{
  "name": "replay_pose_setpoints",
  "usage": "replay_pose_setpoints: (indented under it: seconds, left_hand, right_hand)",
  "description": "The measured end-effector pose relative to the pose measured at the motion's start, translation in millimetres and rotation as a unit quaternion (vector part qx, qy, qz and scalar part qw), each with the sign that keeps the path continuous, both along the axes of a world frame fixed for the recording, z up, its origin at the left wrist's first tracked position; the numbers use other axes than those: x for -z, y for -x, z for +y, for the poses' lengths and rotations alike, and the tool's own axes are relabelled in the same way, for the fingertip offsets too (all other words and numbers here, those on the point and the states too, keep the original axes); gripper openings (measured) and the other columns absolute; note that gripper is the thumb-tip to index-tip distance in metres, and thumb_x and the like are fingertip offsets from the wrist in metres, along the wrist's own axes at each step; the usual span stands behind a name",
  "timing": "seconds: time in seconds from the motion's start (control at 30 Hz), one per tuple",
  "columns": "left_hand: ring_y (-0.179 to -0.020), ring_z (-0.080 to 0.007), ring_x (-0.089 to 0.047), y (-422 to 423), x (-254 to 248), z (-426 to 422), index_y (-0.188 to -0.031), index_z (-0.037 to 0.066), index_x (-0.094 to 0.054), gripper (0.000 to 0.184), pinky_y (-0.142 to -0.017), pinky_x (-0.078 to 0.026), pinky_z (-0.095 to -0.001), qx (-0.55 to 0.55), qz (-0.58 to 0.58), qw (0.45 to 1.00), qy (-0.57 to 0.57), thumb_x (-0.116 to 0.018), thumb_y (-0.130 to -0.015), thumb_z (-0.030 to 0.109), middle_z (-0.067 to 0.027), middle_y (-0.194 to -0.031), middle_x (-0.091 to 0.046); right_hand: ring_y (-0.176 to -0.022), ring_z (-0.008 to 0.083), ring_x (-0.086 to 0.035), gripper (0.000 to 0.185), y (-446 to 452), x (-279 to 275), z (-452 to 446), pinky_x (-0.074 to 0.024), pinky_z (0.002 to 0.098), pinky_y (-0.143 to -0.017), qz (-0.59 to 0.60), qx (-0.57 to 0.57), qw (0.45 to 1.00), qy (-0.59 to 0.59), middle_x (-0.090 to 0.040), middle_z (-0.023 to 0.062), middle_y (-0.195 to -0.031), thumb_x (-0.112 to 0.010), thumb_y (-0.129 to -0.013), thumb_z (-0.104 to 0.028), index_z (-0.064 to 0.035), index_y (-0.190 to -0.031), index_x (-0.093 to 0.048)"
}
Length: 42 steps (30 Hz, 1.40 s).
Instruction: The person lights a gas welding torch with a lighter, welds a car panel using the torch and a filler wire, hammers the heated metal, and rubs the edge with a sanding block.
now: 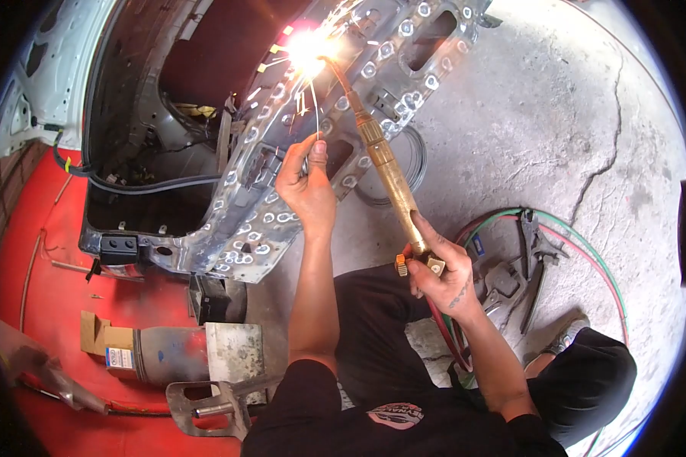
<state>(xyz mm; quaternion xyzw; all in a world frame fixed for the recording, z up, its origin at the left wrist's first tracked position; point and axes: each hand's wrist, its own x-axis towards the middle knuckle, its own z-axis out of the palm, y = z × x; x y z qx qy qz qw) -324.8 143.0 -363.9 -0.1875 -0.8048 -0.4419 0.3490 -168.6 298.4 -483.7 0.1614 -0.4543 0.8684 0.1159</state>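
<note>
My right hand is wrapped round the lower end of a brass gas torch, near its orange valve knob. The torch slants up and left to a bright glare with flying sparks at the metal car body panel. Pinched between the thumb and fingers of my left hand is a thin filler rod, its far end reaching into the glare. Round weld marks dot the panel's bare metal. The glare hides the torch tip and the spot it heats.
Red and green hoses curve over the cracked concrete floor on the right. Locking pliers lie beside my knee. A coil of wire sits behind the torch. At lower left are a grey cylinder, small cardboard boxes and a metal clamp.
</note>
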Motion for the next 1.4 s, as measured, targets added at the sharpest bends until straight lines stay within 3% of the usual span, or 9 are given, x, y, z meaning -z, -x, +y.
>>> replay_pose_setpoints:
  seconds: [0.5, 0.6, 0.8, 0.9, 1.0, 1.1, 1.2, 1.3, 1.4]
  left_hand:
    - [-0.080, -0.0083, -0.054, -0.3, -1.4, -1.2, -0.108, -0.003, -0.076, 0.014, -0.072, -0.043, -0.0233, -0.001, 0.001, 1.000, 0.006, -0.072, -0.096, 0.003, -0.0013, -0.086, -0.065]
    - [-0.080, -0.0082, -0.054, 0.2, -1.3, -0.8, -0.108, -0.003, -0.076, 0.014, -0.071, -0.043, -0.0233, -0.003, -0.003, 1.000, 0.003, -0.072, -0.096, 0.003, -0.0011, -0.086, -0.065]
    - [-0.079, -0.0081, -0.054, -0.8, -2.7, 3.0, -0.107, -0.003, -0.076, 0.013, -0.071, -0.043, -0.0230, -0.005, -0.009, 1.000, 0.002, -0.072, -0.096, 0.002, -0.0008, -0.085, -0.064]
    - [-0.079, -0.0088, -0.054, 0.2, -2.4, 1.9, -0.107, -0.003, -0.076, 0.013, -0.071, -0.044, -0.0237, -0.012, -0.012, 1.000, 0.010, -0.071, -0.095, 0.002, -0.0015, -0.086, -0.065]
    - [-0.080, -0.0098, -0.055, 2.5, -1.1, -0.3, -0.107, -0.003, -0.076, 0.014, -0.072, -0.044, -0.0247, -0.012, -0.007, 1.000, 0.009, -0.071, -0.095, 0.002, -0.0022, -0.086, -0.065]
    - [-0.080, -0.0106, -0.055, 2.9, -0.7, -0.8, -0.107, -0.002, -0.076, 0.014, -0.073, -0.044, -0.0253, -0.009, -0.004, 1.000, 0.005, -0.072, -0.095, 0.002, -0.0025, -0.086, -0.065]
    - [-0.080, -0.0102, -0.055, 1.9, -1.3, 1.1, -0.108, -0.003, -0.076, 0.014, -0.073, -0.044, -0.0250, -0.009, -0.004, 1.000, 0.003, -0.071, -0.095, 0.001, -0.0024, -0.086, -0.065]
    - [-0.080, -0.0099, -0.055, 1.9, -1.3, -0.1, -0.107, -0.003, -0.075, 0.014, -0.072, -0.044, -0.0248, -0.011, -0.005, 1.000, 0.012, -0.071, -0.095, 0.001, -0.0024, -0.085, -0.065]
    - [-0.079, -0.0096, -0.054, 1.4, -1.4, 1.6, -0.107, -0.003, -0.075, 0.014, -0.071, -0.044, -0.0247, -0.012, -0.006, 1.000, 0.006, -0.071, -0.095, 0.001, -0.0020, -0.084, -0.064]
  right_hand:
    - [-0.064, 0.0077, -0.061, 0.069, -2.5, -2.5, -2.5, -0.0509, 0.0244, -0.056, -0.035, 0.009, 0.999, 0.016, -0.067, 0.0065, -0.094, -0.061, -0.086, 0.013, -0.0048, -0.152, -0.051]
    - [-0.062, 0.0102, -0.064, 0.066, -1.3, 1.3, 0.3, -0.0540, 0.0239, -0.055, -0.010, -0.001, 1.000, -0.008, -0.068, 0.0105, -0.104, -0.061, -0.094, 0.007, -0.0019, -0.157, -0.041]
    - [-0.061, 0.0100, -0.063, 0.066, 0.4, 4.4, 0.7, -0.0541, 0.0239, -0.055, -0.006, -0.005, 1.000, 0.003, -0.068, 0.0105, -0.105, -0.061, -0.095, 0.006, -0.0026, -0.157, -0.041]
    - [-0.063, 0.0073, -0.061, 0.070, -1.1, -1.8, -0.4, -0.0510, 0.0242, -0.055, -0.030, 0.009, 0.999, 0.022, -0.067, 0.0061, -0.092, -0.060, -0.087, 0.013, -0.0073, -0.153, -0.050]
    - [-0.063, 0.0073, -0.061, 0.070, -2.0, -5.7, 1.0, -0.0511, 0.0241, -0.055, -0.039, 0.005, 0.999, 0.018, -0.067, 0.0063, -0.092, -0.059, -0.087, 0.013, -0.0078, -0.153, -0.050]
    - [-0.064, 0.0073, -0.061, 0.070, -2.3, -4.7, 0.6, -0.0514, 0.0241, -0.055, -0.041, 0.004, 0.999, 0.020, -0.067, 0.0065, -0.092, -0.059, -0.087, 0.013, -0.0083, -0.153, -0.050]
    - [-0.061, 0.0095, -0.064, 0.066, 0.9, 3.9, 0.7, -0.0539, 0.0231, -0.054, -0.004, -0.003, 1.000, 0.001, -0.068, 0.0099, -0.104, -0.062, -0.094, 0.005, -0.0031, -0.157, -0.041]
    - [-0.065, 0.0076, -0.062, 0.070, -1.9, -4.5, 0.8, -0.0521, 0.0245, -0.056, -0.042, -0.002, 0.999, 0.030, -0.068, 0.0070, -0.093, -0.060, -0.087, 0.012, -0.0084, -0.153, -0.050]
    - [-0.065, 0.0078, -0.062, 0.070, -1.3, -4.2, 0.6, -0.0522, 0.0246, -0.057, -0.039, 0.007, 0.999, 0.020, -0.068, 0.0072, -0.093, -0.061, -0.087, 0.012, -0.0085, -0.153, -0.051]
